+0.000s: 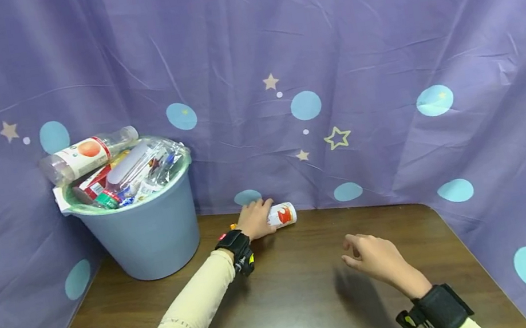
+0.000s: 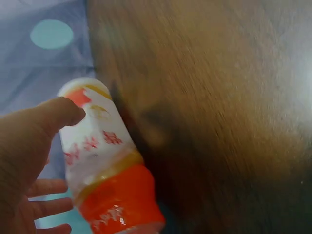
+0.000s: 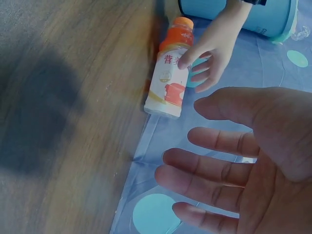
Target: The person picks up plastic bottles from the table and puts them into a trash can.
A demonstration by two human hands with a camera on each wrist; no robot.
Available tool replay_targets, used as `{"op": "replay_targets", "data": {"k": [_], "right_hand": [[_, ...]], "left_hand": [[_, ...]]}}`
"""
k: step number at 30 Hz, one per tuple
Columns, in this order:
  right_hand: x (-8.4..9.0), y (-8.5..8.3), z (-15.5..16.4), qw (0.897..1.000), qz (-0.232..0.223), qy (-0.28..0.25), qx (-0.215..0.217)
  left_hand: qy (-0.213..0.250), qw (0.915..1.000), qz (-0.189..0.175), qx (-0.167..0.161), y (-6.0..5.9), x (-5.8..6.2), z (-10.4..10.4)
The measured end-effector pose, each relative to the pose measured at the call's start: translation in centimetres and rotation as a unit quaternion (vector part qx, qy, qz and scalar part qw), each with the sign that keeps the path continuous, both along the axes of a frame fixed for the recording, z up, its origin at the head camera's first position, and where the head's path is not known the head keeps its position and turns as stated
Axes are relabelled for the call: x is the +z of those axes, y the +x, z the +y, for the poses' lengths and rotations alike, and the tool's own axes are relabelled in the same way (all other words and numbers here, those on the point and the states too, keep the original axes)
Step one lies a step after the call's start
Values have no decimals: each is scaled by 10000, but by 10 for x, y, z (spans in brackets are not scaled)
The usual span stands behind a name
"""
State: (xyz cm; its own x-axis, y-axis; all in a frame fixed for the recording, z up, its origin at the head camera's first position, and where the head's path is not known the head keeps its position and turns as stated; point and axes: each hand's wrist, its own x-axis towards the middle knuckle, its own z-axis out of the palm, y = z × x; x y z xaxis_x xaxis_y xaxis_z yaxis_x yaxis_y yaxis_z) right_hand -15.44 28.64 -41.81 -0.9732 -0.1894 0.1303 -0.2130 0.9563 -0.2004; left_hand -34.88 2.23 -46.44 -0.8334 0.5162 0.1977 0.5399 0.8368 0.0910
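A plastic drink bottle (image 1: 282,215) with a white label and an orange cap end lies on its side at the table's back edge. Over it reaches my left hand (image 1: 256,220), thumb across the label and fingers on the far side. In the left wrist view, several fingertips (image 2: 56,187) show beside the bottle (image 2: 100,139), not wrapped round it. The right wrist view shows the bottle (image 3: 168,87) with the left hand (image 3: 214,53) about its upper half. My right hand (image 1: 374,255) hovers above the table to the right, fingers loosely bent, holding nothing.
A blue-grey bucket (image 1: 149,235) stands at the back left, heaped with plastic bottles and packaging. A clear bottle with a peach label (image 1: 89,152) lies across its top. A purple patterned cloth (image 1: 359,55) hangs behind the brown wooden table (image 1: 286,299).
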Motion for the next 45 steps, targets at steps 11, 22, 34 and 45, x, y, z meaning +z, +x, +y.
{"op": "replay_targets", "data": {"k": [11, 22, 34, 45], "right_hand": [[-1, 4, 1, 10000, 29, 17, -36], [-6, 6, -1, 9999, -134, 36, -35], [0, 7, 3, 9999, -131, 49, 25], [-9, 3, -7, 9989, -424, -42, 212]], "left_hand": [[-418, 9990, 118, 42, -21, -13, 7], [-545, 9971, 532, -79, -16, -27, -1], [-531, 9930, 874, -594, 1, 80, -3], [-690, 9930, 695, -658, 39, 239, -15]]}}
